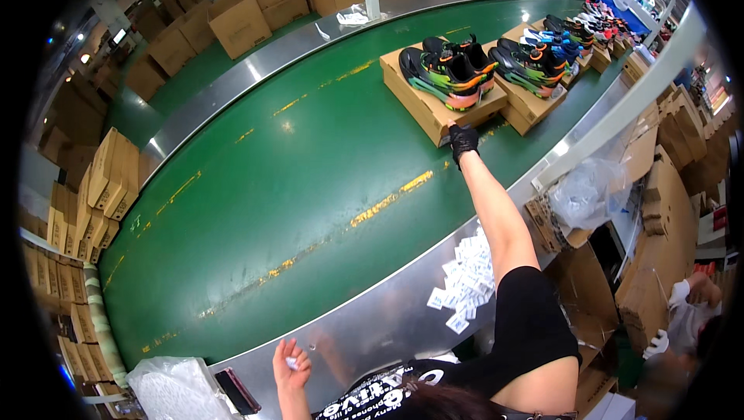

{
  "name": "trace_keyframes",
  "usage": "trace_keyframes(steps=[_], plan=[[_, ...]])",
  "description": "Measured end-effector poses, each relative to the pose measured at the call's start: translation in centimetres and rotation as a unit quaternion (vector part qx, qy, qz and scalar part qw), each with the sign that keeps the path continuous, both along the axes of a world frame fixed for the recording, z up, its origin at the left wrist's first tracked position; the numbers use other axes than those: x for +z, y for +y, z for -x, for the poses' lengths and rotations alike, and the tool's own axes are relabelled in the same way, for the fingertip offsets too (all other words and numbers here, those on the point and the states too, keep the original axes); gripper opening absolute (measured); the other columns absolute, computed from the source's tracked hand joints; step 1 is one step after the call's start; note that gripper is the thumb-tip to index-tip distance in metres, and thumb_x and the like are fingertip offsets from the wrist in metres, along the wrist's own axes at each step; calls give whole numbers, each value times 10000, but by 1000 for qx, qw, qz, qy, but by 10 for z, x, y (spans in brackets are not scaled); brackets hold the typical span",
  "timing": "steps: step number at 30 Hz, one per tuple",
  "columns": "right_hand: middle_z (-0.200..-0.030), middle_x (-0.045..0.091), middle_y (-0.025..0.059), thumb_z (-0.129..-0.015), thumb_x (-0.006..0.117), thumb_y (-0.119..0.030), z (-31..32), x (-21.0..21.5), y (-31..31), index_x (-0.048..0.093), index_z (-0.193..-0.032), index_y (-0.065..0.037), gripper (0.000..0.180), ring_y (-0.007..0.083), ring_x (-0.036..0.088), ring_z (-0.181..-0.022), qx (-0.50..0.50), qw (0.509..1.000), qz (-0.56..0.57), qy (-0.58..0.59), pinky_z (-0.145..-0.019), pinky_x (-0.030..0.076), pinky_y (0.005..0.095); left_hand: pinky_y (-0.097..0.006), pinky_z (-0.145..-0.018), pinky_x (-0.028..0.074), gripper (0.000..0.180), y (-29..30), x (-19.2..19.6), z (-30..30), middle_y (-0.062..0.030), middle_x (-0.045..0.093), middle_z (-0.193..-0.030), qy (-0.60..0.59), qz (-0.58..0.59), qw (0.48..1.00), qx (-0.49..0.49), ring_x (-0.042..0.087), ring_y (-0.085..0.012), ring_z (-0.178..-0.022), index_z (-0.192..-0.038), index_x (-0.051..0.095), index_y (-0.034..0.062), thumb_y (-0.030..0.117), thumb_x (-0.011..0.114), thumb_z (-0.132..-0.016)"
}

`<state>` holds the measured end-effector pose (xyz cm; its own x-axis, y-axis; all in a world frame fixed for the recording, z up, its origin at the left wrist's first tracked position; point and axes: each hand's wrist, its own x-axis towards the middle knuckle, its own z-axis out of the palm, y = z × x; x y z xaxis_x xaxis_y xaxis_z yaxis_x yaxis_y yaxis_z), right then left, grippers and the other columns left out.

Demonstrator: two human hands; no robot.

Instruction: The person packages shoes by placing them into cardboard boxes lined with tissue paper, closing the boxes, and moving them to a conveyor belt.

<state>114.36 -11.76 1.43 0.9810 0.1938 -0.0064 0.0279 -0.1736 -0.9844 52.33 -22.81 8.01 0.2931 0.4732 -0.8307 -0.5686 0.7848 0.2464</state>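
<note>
My right hand (464, 142), in a black glove with bare fingertips, reaches far across the belt and grips the near corner of a brown shoe box (415, 102). On that box rests a pair of black sneakers (443, 83) with green and orange soles. My left hand (291, 359) is held over the metal rail at the near edge, its fingers curled around a small white packet (292, 363). Between my arms, on the rail, lies a heap of similar small white packets (469, 277).
More shoes on boxes (535, 71) line the green belt (294, 187) behind, to the upper right. Stacked shoe boxes (108, 180) stand at the left. A phone (238, 390) and a plastic bag (170, 377) lie near my left hand. White-gloved hands of another person (680, 292) show at right.
</note>
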Motion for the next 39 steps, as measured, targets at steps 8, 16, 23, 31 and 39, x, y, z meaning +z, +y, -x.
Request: trace_keyframes(steps=[8, 16, 23, 31, 39], plan=[[-556, 460, 8, -716, 682, -301, 50, -10, 9, 484, -759, -105, 282, 97, 405, -397, 122, 953, -138, 241, -332, 312, 236, -213, -335, 221, 222, 8, 11, -18, -9, 411, -532, 160, -37, 986, -19, 327, -96, -400, -829, 533, 78, 298, 548, -801], [-746, 591, 58, -812, 554, -245, 263, 72, -104, 551, -872, 10, 261, 96, 526, -628, 670, 693, -24, 264, -597, 431, 216, -186, -486, 339, 416, 78, 72, -172, 17, 464, -654, 373, -499, 735, -268, 400, -38, -561, -1057, 489, 9, 243, 654, -755], [-907, 549, 102, -659, 647, -143, 221, 184, -84, 481, -1081, -98, 455, 262, 547, -697, 448, 827, 88, -327, -612, 463, 351, -327, -561, 427, 654, 110, 88, -192, -110, 515, -614, 523, -562, 528, -363, 544, -206, -599, -1165, 386, -5, 284, 673, -654], [-580, 546, 60, -644, 633, -164, 203, 182, -59, 556, -1017, -3, 413, 129, 528, -511, 588, 783, 148, -137, -513, 435, 259, -281, -516, 432, 558, 114, 130, -176, -62, 513, -511, 432, -533, 670, -284, 505, -139, -484, -1135, 395, -40, 130, 539, -624], [-545, 477, 11, -690, 629, -163, 269, 207, -92, 543, -1050, 11, 409, 65, 478, -491, 656, 750, 65, 53, -454, 396, 216, -294, -467, 346, 513, 52, 182, -102, -54, 422, -457, 473, -548, 620, -302, 408, -138, -443, -1143, 380, -11, 60, 491, -647]])
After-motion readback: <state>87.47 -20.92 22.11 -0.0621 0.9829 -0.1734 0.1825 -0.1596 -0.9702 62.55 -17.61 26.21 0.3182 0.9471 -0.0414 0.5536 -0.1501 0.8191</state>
